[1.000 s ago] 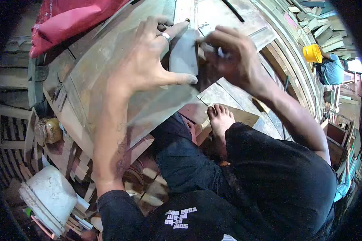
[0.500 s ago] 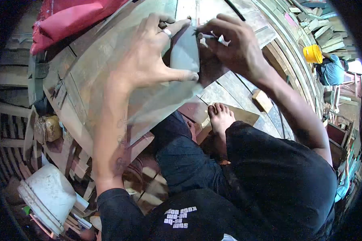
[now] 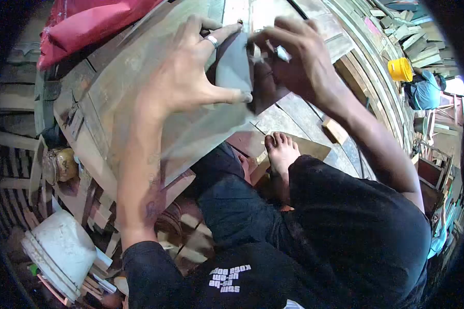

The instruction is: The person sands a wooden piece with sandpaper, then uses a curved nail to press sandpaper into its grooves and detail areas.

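My left hand [image 3: 191, 77], with a ring on one finger, spreads its thumb and index finger along a smooth grey piece [image 3: 233, 69]. Both fingertips rest at the edge of this piece, on top of a thin translucent sheet [image 3: 203, 131]. Just to the right, my right hand [image 3: 299, 56] has its fingers curled in a pinch by the grey piece's right edge. A small whitish object [image 3: 281, 53] shows between those fingers, blurred and mostly covered, so its kind is unclear.
Wooden boards [image 3: 283, 121] lie under the sheet, with a small wood block [image 3: 335, 131] on them. Red material [image 3: 90, 31] is at upper left, a white bucket [image 3: 62, 252] at lower left. A person [image 3: 424, 91] is near a yellow bucket [image 3: 400, 69] at far right.
My right hand has shifted slightly left and turned, and the small pale object in it shows less. My left hand and the grey piece have moved a little left in view.
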`<action>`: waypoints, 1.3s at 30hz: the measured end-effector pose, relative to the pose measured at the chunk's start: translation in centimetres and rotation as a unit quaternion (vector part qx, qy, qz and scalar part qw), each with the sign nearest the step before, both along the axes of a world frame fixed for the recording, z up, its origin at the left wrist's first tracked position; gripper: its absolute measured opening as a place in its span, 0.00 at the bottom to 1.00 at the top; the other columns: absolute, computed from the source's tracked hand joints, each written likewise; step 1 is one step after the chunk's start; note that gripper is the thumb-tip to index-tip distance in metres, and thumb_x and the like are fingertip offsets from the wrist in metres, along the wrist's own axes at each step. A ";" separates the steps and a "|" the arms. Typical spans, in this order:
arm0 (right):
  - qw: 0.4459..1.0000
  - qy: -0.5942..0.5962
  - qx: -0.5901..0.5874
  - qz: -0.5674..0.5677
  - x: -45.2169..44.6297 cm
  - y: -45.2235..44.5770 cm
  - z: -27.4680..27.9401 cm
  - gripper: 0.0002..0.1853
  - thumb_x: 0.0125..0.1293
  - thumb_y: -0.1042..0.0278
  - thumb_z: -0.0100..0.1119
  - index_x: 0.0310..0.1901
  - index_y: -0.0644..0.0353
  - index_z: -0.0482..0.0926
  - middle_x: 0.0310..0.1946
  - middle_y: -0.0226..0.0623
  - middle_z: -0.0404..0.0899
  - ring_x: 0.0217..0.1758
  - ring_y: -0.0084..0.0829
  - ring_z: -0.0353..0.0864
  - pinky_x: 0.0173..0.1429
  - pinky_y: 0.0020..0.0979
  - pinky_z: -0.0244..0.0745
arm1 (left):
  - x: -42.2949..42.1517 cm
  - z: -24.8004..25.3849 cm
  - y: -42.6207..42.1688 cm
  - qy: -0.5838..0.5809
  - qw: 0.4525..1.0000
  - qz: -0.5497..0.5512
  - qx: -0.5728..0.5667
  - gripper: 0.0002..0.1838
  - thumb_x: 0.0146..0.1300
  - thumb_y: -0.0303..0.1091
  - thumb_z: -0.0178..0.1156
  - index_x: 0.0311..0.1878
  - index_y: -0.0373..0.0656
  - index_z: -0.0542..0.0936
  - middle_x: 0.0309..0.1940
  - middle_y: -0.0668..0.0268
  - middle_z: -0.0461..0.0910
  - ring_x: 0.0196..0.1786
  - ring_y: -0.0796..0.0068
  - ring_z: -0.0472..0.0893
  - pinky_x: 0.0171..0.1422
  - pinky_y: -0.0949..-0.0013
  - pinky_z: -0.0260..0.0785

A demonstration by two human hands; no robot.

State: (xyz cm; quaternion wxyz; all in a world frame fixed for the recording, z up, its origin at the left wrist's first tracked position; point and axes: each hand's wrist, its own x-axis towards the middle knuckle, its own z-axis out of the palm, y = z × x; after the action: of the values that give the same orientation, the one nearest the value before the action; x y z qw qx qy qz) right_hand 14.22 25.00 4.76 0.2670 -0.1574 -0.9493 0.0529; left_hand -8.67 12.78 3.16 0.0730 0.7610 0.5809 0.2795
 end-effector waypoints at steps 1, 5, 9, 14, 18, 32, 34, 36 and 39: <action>0.999 0.001 -0.030 -0.019 -0.4 0.5 0.0 0.16 0.56 0.63 0.74 0.47 0.47 0.88 0.36 0.35 0.81 0.46 0.43 0.85 0.53 0.42 0.70 | 0.1 0.1 -0.1 0.002 1.000 0.005 -0.005 0.58 0.39 0.54 0.88 0.78 0.48 0.78 0.66 0.55 0.73 0.70 0.50 0.77 0.76 0.51 0.73; 0.999 -0.008 -0.045 -0.004 0.1 -2.3 0.0 0.16 0.55 0.62 0.74 0.47 0.50 0.87 0.39 0.36 0.82 0.48 0.44 0.85 0.54 0.44 0.74 | -0.5 0.9 0.2 0.015 1.000 0.016 -0.007 0.58 0.39 0.53 0.88 0.78 0.47 0.79 0.65 0.55 0.75 0.69 0.51 0.78 0.77 0.52 0.72; 0.997 0.028 -0.063 -0.022 -0.8 -0.1 -0.4 0.15 0.56 0.67 0.72 0.47 0.49 0.88 0.38 0.38 0.84 0.45 0.46 0.86 0.50 0.46 0.76 | 0.0 0.2 0.1 0.005 1.000 0.013 -0.006 0.58 0.39 0.54 0.89 0.78 0.47 0.79 0.65 0.55 0.75 0.69 0.52 0.78 0.77 0.52 0.72; 0.995 0.036 -0.090 0.004 -0.5 -2.7 0.5 0.16 0.53 0.68 0.75 0.46 0.50 0.90 0.36 0.40 0.85 0.44 0.46 0.87 0.50 0.44 0.77 | -0.5 0.6 0.1 -0.007 1.000 0.010 -0.013 0.58 0.39 0.53 0.89 0.78 0.46 0.78 0.64 0.55 0.75 0.69 0.52 0.78 0.77 0.52 0.72; 0.984 0.061 -0.165 -0.031 -1.2 0.0 0.1 0.14 0.58 0.71 0.71 0.47 0.56 0.91 0.38 0.45 0.87 0.39 0.51 0.89 0.42 0.44 0.84 | -0.1 0.2 0.0 0.008 1.000 0.008 0.001 0.57 0.40 0.52 0.89 0.78 0.46 0.78 0.63 0.56 0.76 0.68 0.53 0.79 0.76 0.54 0.73; 0.983 0.041 -0.176 -0.008 0.7 -1.2 -0.6 0.14 0.62 0.69 0.72 0.49 0.62 0.89 0.36 0.46 0.85 0.38 0.50 0.87 0.46 0.42 0.81 | -0.7 0.0 0.1 -0.004 1.000 0.002 -0.001 0.58 0.41 0.67 0.84 0.77 0.49 0.81 0.64 0.52 0.76 0.66 0.47 0.78 0.75 0.49 0.70; 0.978 0.057 -0.201 0.001 0.7 -0.4 -0.9 0.13 0.62 0.69 0.73 0.48 0.62 0.89 0.36 0.46 0.84 0.37 0.50 0.87 0.45 0.41 0.81 | -0.7 -0.3 0.1 0.004 1.000 0.005 0.000 0.58 0.41 0.68 0.84 0.77 0.50 0.81 0.64 0.52 0.76 0.66 0.47 0.79 0.75 0.49 0.71; 0.972 0.076 -0.220 0.001 0.2 0.3 -1.1 0.12 0.63 0.68 0.74 0.48 0.60 0.89 0.37 0.45 0.85 0.36 0.50 0.86 0.44 0.40 0.81 | -0.6 0.2 0.0 0.014 1.000 -0.001 -0.002 0.56 0.44 0.56 0.88 0.78 0.47 0.79 0.65 0.53 0.77 0.68 0.53 0.78 0.76 0.54 0.71; 0.980 0.035 -0.197 -0.026 0.8 -1.4 -1.0 0.13 0.63 0.67 0.74 0.48 0.60 0.89 0.36 0.45 0.85 0.37 0.50 0.87 0.45 0.39 0.82 | -1.0 0.3 0.0 0.004 1.000 -0.004 -0.022 0.52 0.50 0.55 0.86 0.79 0.46 0.79 0.65 0.53 0.77 0.68 0.53 0.78 0.76 0.54 0.71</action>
State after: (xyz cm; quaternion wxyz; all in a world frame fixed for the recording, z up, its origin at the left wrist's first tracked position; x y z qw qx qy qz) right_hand 15.03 23.60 3.78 0.2653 -0.2296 -0.9059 0.2370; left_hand -9.65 12.80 3.49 0.0886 0.7626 0.5844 0.2628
